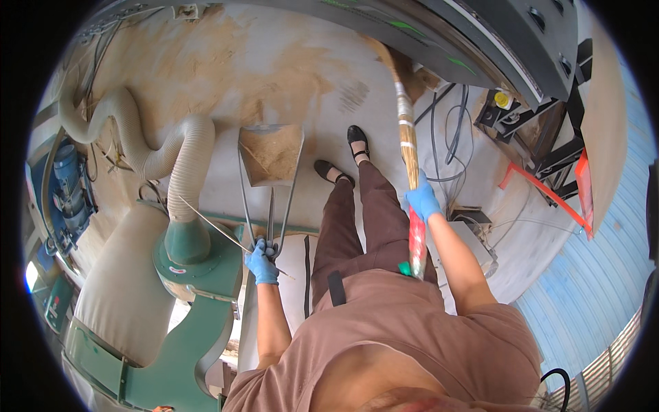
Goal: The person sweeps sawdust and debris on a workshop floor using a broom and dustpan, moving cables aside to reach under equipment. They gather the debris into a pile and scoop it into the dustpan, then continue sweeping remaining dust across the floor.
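My left hand [262, 264], in a blue glove, is closed around the handle end of a long-handled metal dustpan [252, 172]. Tan dust, likely sawdust, lies in the pan. A thin pale stick [214, 225] crosses the same hand and pokes out on both sides. In my right hand [423, 200], also blue-gloved, is a straw broom [406, 130] with its fingers wrapped round the shaft. The broom's upper end has red and clear wrapping near my waist. Its bristles reach to the floor by the dark machine, partly hidden at the tip.
A green dust collector [180, 275] with a ribbed hose [189, 154] stands at my left. Overhanging the far right is a dark machine [473, 41]. Loose cables [453, 130] and a red bar [549, 196] lie right. Dust streaks the grey floor [322, 103].
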